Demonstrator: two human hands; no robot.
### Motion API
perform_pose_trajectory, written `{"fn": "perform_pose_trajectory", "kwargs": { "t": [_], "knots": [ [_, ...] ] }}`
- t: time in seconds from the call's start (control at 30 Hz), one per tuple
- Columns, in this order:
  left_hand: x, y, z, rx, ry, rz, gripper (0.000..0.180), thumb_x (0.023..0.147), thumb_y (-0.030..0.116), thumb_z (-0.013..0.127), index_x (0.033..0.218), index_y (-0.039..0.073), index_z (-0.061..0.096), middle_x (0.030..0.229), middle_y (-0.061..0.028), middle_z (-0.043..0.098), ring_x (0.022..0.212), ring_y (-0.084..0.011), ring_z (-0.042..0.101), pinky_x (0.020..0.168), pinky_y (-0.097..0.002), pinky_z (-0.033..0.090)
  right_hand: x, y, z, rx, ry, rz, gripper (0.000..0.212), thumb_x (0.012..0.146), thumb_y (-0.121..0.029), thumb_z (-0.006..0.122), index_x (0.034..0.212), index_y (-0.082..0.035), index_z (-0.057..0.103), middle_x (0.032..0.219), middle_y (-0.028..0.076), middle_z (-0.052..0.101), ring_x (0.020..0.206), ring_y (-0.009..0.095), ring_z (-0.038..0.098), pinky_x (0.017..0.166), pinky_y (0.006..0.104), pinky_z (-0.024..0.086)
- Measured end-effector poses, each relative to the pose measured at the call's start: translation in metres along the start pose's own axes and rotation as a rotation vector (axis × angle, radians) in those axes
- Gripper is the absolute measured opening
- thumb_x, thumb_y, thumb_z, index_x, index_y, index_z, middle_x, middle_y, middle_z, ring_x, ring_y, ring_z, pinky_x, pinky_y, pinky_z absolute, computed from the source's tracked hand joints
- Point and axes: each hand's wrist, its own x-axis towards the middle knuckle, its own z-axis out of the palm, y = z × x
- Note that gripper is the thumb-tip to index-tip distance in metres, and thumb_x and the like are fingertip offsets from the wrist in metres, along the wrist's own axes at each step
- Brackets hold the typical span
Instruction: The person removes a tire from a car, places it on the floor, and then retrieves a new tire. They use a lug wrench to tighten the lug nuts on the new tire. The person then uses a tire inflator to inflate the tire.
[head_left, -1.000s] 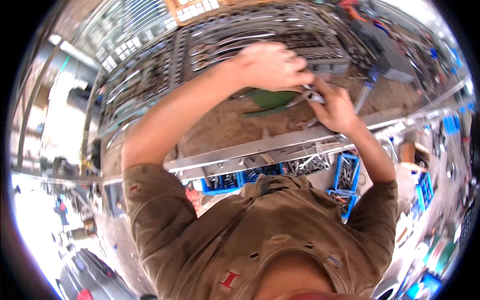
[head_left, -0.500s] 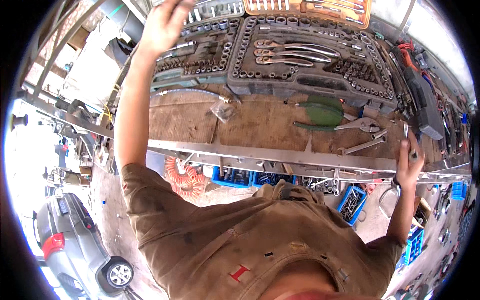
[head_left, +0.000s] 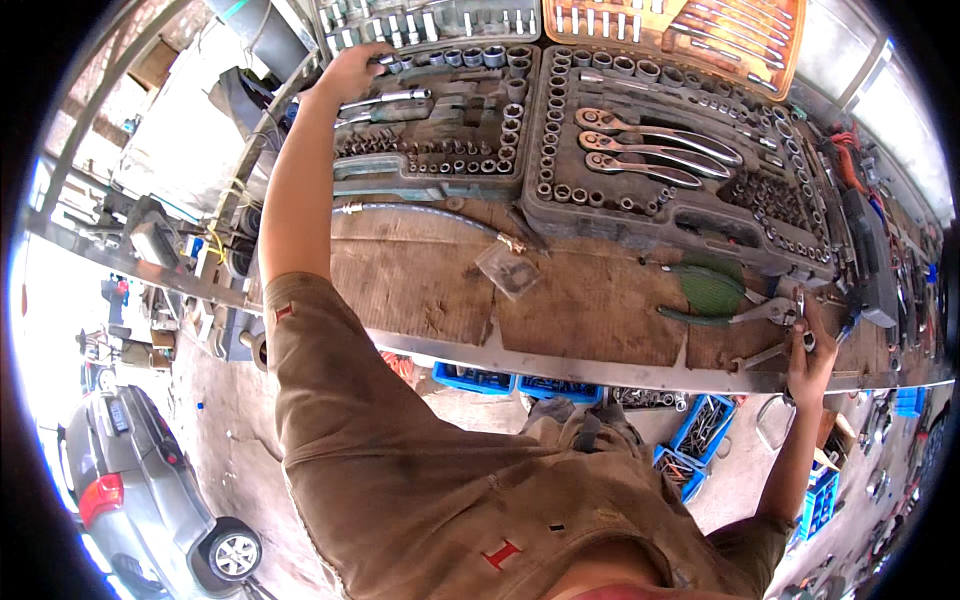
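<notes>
My left hand (head_left: 352,74) reaches to the far left socket set (head_left: 432,186). Its fingers close on a socket (head_left: 383,61) at the left end of the back row; the fingertips partly hide it. Near the bench's front right, my right hand (head_left: 814,358) grips a slim shiny metal tool (head_left: 799,304), its kind unclear. Green-handled pliers (head_left: 735,316) lie just left of that hand, and a combination wrench (head_left: 760,357) is partly behind it. A larger socket set (head_left: 590,215) holds three ratchets (head_left: 655,146) in the middle.
A thin hose (head_left: 430,212) and a small clear bag (head_left: 507,272) lie on the cardboard-covered bench (head_left: 400,290). An orange case lid (head_left: 690,45) stands at the back. Blue bins (head_left: 703,428) with tools sit below the bench edge. A grey car (head_left: 150,490) stands at lower left.
My left hand has come down from above the case onto its back row of sockets. The view has shifted, and my right hand still holds the metal tool, now close to the pliers.
</notes>
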Motion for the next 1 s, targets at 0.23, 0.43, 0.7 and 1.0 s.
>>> {"fn": "perform_pose_trajectory", "kwargs": {
  "t": [0.23, 0.43, 0.7, 1.0],
  "knots": [
    [0.014, -0.016, 0.067, -0.084, -0.114, 0.116, 0.027, 0.096, 0.019, 0.068, 0.123, 0.016, 0.068, 0.115, -0.0163, 0.071, 0.104, -0.0352, 0.067, 0.087, -0.0475, 0.054, 0.007, -0.007, 0.006, -0.277, -0.036, -0.211, 0.050, 0.078, 0.001, 0.056, 0.127, -0.001, 0.067, 0.103, 0.021, 0.072, 0.088, 0.034, 0.070, 0.085, 0.0397, 0.052],
    [-0.007, -0.029, 0.060, 0.019, -0.001, 0.120, 0.026, 0.096, 0.024, 0.069, 0.120, 0.014, 0.068, 0.108, -0.0164, 0.072, 0.097, -0.0346, 0.068, 0.085, -0.0459, 0.054, 0.019, -0.004, 0.010, -0.305, -0.074, -0.243, 0.047, 0.073, -0.002, 0.055, 0.118, 0.003, 0.067, 0.108, 0.022, 0.071, 0.099, 0.040, 0.069, 0.094, 0.0447, 0.051],
    [-0.022, 0.024, 0.062, -0.166, -0.043, -0.212, 0.029, 0.094, 0.006, 0.063, 0.121, 0.013, 0.072, 0.125, -0.0128, 0.070, 0.115, -0.0256, 0.066, 0.100, -0.0415, 0.052, 0.013, 0.017, 0.008, -0.323, -0.063, -0.184, 0.050, 0.071, -0.001, 0.051, 0.119, 0.004, 0.065, 0.113, 0.026, 0.069, 0.108, 0.043, 0.067, 0.100, 0.0451, 0.049],
    [-0.008, 0.044, 0.069, -0.267, -0.041, -0.077, 0.022, 0.099, 0.016, 0.065, 0.119, 0.015, 0.073, 0.112, -0.0110, 0.073, 0.097, -0.0276, 0.069, 0.086, -0.0446, 0.054, 0.011, 0.028, 0.000, -0.384, -0.035, -0.203, 0.037, 0.083, 0.001, 0.055, 0.119, 0.001, 0.067, 0.119, 0.022, 0.070, 0.112, 0.039, 0.067, 0.101, 0.0425, 0.049]
  ]
}}
